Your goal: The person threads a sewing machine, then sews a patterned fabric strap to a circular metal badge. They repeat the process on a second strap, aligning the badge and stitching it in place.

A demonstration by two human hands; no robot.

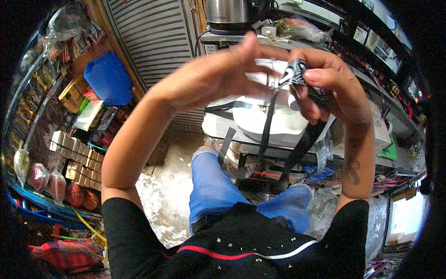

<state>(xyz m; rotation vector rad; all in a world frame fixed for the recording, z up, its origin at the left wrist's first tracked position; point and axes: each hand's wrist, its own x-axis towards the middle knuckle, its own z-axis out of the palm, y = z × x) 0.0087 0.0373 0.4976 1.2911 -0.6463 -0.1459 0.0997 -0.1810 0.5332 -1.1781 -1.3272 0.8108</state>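
Note:
My right hand (341,81) is closed on a black-and-white patterned strap (297,72), pinched between thumb and fingers. Facing it, my left hand (223,74) is blurred by motion, its thumb raised and its fingers stretched toward the strap; I see nothing held in it. Below the hands hang a narrow dark strap (266,128) and a wider black strap (302,149); where they join the patterned one is hidden. Beneath the hands a white rounded object (251,118) with a small emblem lies on the workbench (216,130); its kind is unclear.
A metal kettle (227,11) stands at the back of the bench, beside clear plastic packaging (304,29). On the left are a blue plastic container (108,78), stacked small boxes (76,151) and wrapped red balls (58,181). Shelving (371,42) lines the right.

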